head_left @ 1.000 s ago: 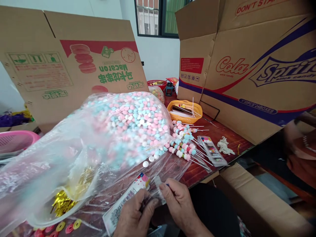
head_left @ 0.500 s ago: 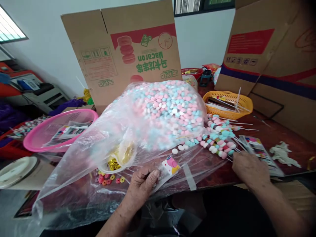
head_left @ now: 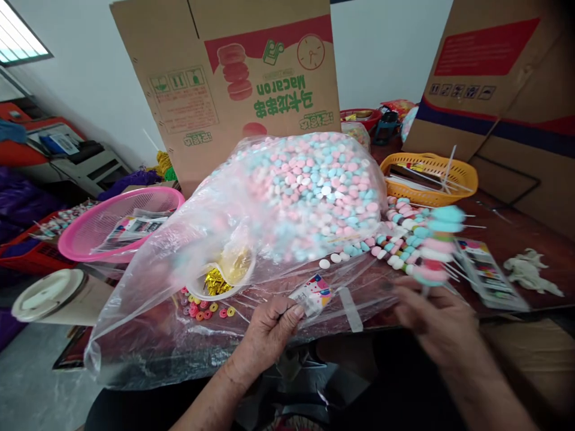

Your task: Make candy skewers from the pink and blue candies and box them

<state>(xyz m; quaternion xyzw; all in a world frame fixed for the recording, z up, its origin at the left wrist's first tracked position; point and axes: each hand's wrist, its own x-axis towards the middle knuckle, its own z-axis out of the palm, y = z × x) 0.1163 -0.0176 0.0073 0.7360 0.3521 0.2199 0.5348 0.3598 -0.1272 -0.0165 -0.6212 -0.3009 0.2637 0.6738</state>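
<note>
Here the left hand (head_left: 269,326) rests near the front edge of the surface (head_left: 507,233), its fingers (head_left: 294,311) pinched shut on a small clear wrapper with a printed card (head_left: 314,294); the wrapper lies just against the front of a large clear plastic bag of pastel candies (head_left: 309,191), which fills the middle of the view. The right hand (head_left: 438,326) is blurred; its fingers are closed round the stick of a candy skewer (head_left: 433,245), which stands lifted above the surface with blue, pink and white pieces stacked on it; the exact grip cannot be told through the blur. Just behind that skewer lies a heap of finished candy skewers (head_left: 398,230), touching the bag's right side; beside them, further right, a flat stack of printed wrappers (head_left: 487,272) and a crumpled white scrap (head_left: 530,272). A yellow basket (head_left: 467,176) with sticks sits behind the heap. Under the bag's near flap a white bowl of gold foil pieces (head_left: 220,278) shows, with coloured ring candies (head_left: 206,311) loose beside it. To the left stand a pink basket (head_left: 90,239) and a white lid (head_left: 45,293); a Macaron cardboard box (head_left: 224,78) rises behind the bag.
</note>
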